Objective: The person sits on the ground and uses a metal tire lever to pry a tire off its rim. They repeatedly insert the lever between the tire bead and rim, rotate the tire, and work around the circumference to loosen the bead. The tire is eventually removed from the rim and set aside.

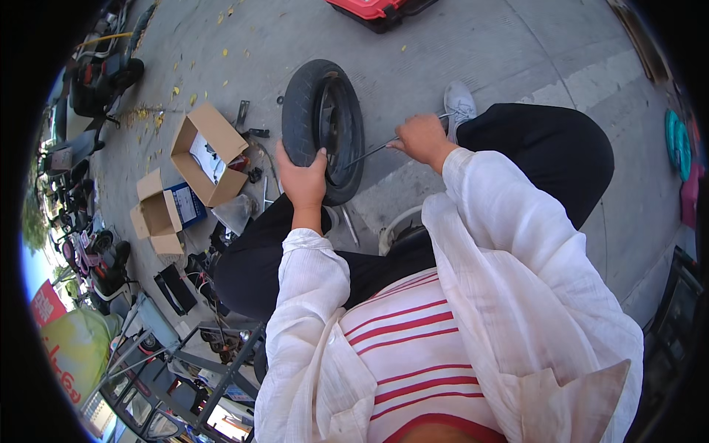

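Note:
A black tire on a dark wheel rim (298, 100) stands on the pavement between my legs, its opening angled toward the right. My left hand (301, 177) grips the near-left part of the tire, thumb on the sidewall by the rim. My right hand (422, 139) is closed around a long thin metal lever (375, 150), which reaches down-left to the inside edge of the tire. Where the lever's tip meets the bead is too small to make out clearly. A metal bar (350, 225) lies on the ground below the tire.
Open cardboard boxes (193, 125) (155, 207), a plastic bag (233, 210) and scattered parts lie left. A red case (377, 11) sits ahead, parked scooters (100, 77) line the far left, a metal frame (221, 369) stands lower left, and teal and pink objects (676, 148) sit far right.

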{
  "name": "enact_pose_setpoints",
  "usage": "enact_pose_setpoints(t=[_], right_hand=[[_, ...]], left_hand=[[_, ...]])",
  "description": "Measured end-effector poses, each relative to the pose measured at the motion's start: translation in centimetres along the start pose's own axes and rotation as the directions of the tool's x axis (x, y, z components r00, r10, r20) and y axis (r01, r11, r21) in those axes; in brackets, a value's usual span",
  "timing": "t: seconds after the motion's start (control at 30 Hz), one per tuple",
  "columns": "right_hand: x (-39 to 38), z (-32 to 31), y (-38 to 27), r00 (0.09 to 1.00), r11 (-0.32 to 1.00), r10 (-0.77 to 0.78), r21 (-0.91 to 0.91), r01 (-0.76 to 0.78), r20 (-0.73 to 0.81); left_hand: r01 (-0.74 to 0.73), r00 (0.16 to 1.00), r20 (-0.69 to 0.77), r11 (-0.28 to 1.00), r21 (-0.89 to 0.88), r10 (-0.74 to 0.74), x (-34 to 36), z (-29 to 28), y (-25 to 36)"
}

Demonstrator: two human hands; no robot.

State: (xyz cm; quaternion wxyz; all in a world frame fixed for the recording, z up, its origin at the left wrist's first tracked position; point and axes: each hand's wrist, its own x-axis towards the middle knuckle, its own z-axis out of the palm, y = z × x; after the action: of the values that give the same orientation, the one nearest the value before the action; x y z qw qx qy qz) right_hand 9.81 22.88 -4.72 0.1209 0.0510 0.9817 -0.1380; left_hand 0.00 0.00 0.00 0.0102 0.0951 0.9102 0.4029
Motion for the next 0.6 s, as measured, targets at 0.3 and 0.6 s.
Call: enact_pose_setpoints(t=[0.3,0.6], right_hand=[[1.8,0.3,-2.0,0.964,0.958,-0.254,-0.153,0.241,-0.072],[2.3,0.5,-3.4,0.965,0.952,-0.260,-0.177,0.250,-0.037]], left_hand=[[-0.106,0.991,0.085,0.994,-0.010,0.107,-3.2,0.1,0.6],[-0.067,0.995,0.074,0.996,-0.067,0.071,-2.3,-0.1,0.0]])
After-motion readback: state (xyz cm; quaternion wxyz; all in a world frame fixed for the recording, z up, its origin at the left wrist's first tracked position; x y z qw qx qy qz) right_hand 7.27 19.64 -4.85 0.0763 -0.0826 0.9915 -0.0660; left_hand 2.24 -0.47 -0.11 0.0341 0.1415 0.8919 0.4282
